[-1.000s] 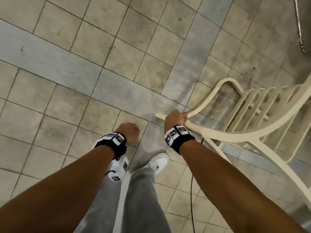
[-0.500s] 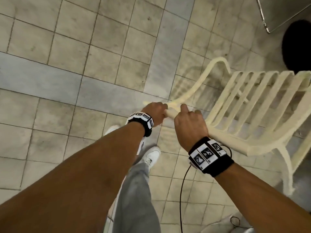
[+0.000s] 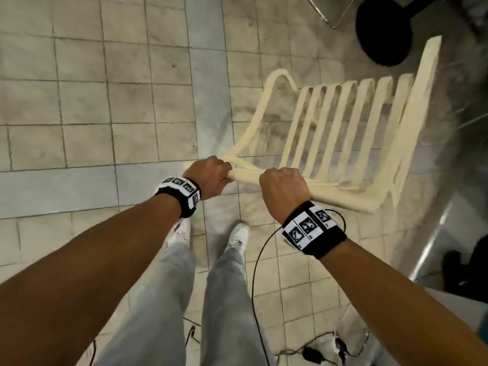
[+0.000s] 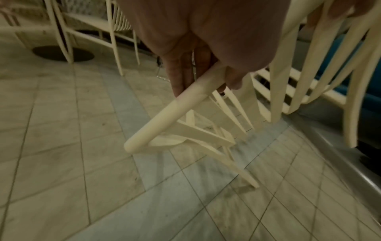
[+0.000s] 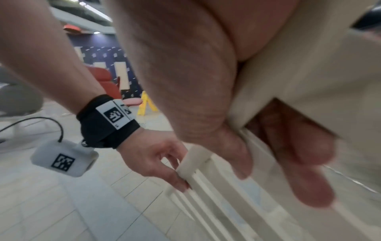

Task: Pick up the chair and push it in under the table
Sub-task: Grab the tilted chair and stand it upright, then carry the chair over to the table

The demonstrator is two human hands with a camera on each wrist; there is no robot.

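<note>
Chair [image 3: 351, 143]: both hands are clamped on its top rail, the left hand [image 3: 211, 177] at the rail's end, the right hand [image 3: 284, 188] just beside it. It tilts over the tiled floor [image 3: 79, 101], near a black round base [image 3: 383, 30].

Head view looking steeply down, wrist views close at each grip, all sharing the chair [image 3: 343, 133]

The chair [image 3: 343, 133] is smeared by motion blur in the head view, its legs hidden beneath it; the right hand [image 5: 185, 81] fills the blurred right wrist view.
</note>
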